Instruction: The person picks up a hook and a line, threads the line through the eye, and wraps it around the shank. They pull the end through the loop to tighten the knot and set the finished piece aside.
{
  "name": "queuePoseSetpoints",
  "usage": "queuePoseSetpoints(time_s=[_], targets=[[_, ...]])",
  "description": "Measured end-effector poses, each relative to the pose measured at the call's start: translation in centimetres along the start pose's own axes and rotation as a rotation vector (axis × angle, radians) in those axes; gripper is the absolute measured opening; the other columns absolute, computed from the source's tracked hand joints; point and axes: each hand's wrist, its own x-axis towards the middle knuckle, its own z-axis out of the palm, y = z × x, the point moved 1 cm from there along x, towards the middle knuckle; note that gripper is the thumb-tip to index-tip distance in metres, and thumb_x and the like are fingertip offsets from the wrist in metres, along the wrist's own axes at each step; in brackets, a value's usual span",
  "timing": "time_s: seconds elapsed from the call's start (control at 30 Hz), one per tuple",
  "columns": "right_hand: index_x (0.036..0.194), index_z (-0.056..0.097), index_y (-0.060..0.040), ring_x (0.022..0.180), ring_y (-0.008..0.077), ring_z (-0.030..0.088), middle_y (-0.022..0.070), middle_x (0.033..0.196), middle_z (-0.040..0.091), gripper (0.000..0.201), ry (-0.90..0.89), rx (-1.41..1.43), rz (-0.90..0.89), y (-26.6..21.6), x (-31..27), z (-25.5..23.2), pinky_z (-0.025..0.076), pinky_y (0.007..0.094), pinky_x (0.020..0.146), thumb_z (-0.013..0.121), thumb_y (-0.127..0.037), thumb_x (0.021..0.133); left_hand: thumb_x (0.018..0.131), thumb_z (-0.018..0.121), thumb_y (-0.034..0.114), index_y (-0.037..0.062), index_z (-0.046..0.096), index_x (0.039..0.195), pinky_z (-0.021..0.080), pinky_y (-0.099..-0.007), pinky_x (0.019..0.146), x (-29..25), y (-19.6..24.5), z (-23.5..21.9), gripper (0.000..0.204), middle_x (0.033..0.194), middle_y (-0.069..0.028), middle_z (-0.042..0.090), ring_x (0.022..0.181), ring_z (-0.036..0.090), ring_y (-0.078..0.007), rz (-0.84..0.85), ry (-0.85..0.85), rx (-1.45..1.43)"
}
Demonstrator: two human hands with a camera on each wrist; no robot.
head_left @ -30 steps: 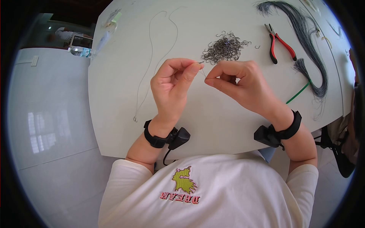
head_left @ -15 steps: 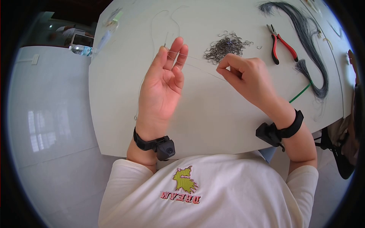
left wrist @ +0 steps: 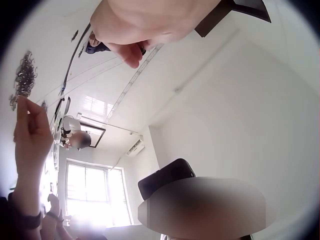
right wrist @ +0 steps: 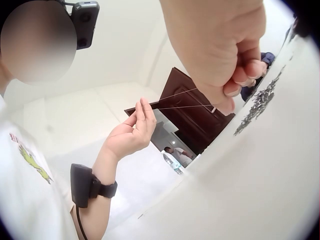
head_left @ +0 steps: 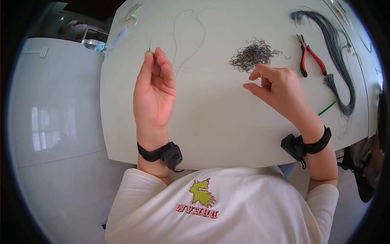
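Fine, straight strands (right wrist: 182, 106) span left hand (head_left: 154, 91) to right hand (head_left: 278, 85)
A slim dark piece (head_left: 149, 49) juts from the left hand's grip.

Metal pliers with red-and-black handles (head_left: 306, 46) lie on the white tabletop (head_left: 211, 126), a clear, blue-labelled plastic bottle (head_left: 95, 45) near its left edge; beyond are a reddish-brown panelled door (right wrist: 181, 85) and a bright, pale-framed window (left wrist: 90, 187)

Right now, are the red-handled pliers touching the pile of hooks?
Apart: the head view shows bare tabletop and one loose hook between the pliers and the pile of hooks.
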Motion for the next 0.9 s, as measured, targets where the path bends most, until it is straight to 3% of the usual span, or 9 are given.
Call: queuePoseSetpoints(time_s=[0.07,0.1,0.13,0.17,0.2,0.27,0.4,0.6,0.9], targets=[[0.096,0.065,-0.0025,0.047,0.0102,0.043,0.0032,0.068,0.062,0.024,-0.187,0.237,0.078,-0.4,0.1,-0.7,0.034,0.027,0.047,0.077,-0.017,0.081,0.1,0.056,0.012,-0.0007,0.061,0.107,0.058,-0.0243,0.081,-0.3,-0.1,-0.2,0.015,0.107,-0.008,0.065,0.093,0.064,-0.0134,0.06,-0.008,0.154],[0.096,0.065,-0.0025,0.047,0.0102,0.043,0.0032,0.068,0.062,0.024,-0.187,0.237,0.077,-0.6,0.2,-1.1,0.034,0.027,0.047,0.077,-0.017,0.081,0.099,0.059,0.013,0.0014,0.063,0.105,0.057,-0.0231,0.077,-0.5,-0.5,-0.1,0.013,0.102,-0.0077,0.067,0.088,0.066,-0.0124,0.129,0.01,0.363],[0.101,0.064,-0.0015,0.049,0.0076,0.043,0.0033,0.08,0.064,0.028,-0.118,0.313,0.079,-0.7,0.3,-1.4,0.033,0.025,0.048,0.076,-0.018,0.082,0.098,0.061,0.013,0.0035,0.064,0.103,0.055,-0.0218,0.073,-0.8,-1.0,0.0,0.011,0.098,-0.0074,0.07,0.082,0.068,-0.0114,0.199,0.029,0.572],[0.105,0.064,-0.0005,0.051,0.0051,0.043,0.0035,0.093,0.066,0.032,-0.048,0.387,0.08,-0.9,0.4,-1.6,0.031,0.023,0.048,0.076,-0.019,0.082,0.098,0.061,0.013,0.0035,0.064,0.103,0.055,-0.0218,0.073,-1.0,-1.5,0.1,0.011,0.098,-0.0074,0.07,0.082,0.068,-0.0114,0.201,0.03,0.571],[0.105,0.064,-0.0005,0.051,0.0051,0.043,0.0035,0.093,0.066,0.032,-0.051,0.387,0.08,-1.0,0.5,-1.7,0.031,0.023,0.048,0.076,-0.019,0.082,0.098,0.062,0.014,0.0031,0.064,0.101,0.055,-0.0226,0.072,-1.3,-2.1,0.3,0.012,0.095,-0.0079,0.071,0.08,0.068,-0.0116,0.207,0.032,0.709],[0.104,0.065,-0.0034,0.05,0.0124,0.048,0.0062,0.104,0.064,0.033,0.187,0.26,-0.078,-1.2,0.7,-2.0,0.041,0.0226,0.05,0.078,-0.023,0.081,0.096,0.064,0.014,0.0019,0.064,0.099,0.055,-0.0251,0.069,-1.6,-3.3,0.5,0.012,0.091,-0.0098,0.072,0.074,0.068,-0.0128,0.214,0.027,0.915],[0.102,0.066,-0.0073,0.052,0.0114,0.051,0.004,0.099,0.064,0.026,0.2,0.344,-0.203,-2.3,0.3,-1.7,0.043,0.0244,0.049,0.078,-0.011,0.079,0.094,0.066,0.008,-0.0003,0.063,0.098,0.057,-0.026,0.07,-2.2,-5.2,1.4,0.01,0.093,-0.0124,0.071,0.076,0.07,-0.0138,0.135,-0.023,1.071],[0.094,0.065,-0.0069,0.054,0.0118,0.054,0.0026,0.088,0.064,0.017,0.098,0.431,-0.164,-2.6,-0.2,-0.6,0.044,0.0248,0.048,0.074,-0.007,0.08,0.095,0.063,0.004,-0.0025,0.062,0.099,0.059,-0.0261,0.075,-2.4,-6.7,1.8,0.008,0.093,-0.0116,0.071,0.081,0.07,-0.0148,0.024,-0.069,1.046],[0.083,0.06,-0.0052,0.057,0.0135,0.057,0.0021,0.078,0.061,0.011,0.079,0.484,-0.167,-2.2,-0.2,-0.3,0.043,0.0267,0.047,0.07,-0.002,0.081,0.094,0.064,0.003,-0.0027,0.061,0.1,0.059,-0.0259,0.074,-2.6,-7.4,1.5,0.009,0.092,-0.0116,0.071,0.081,0.07,-0.0147,0.062,-0.079,1.017]])
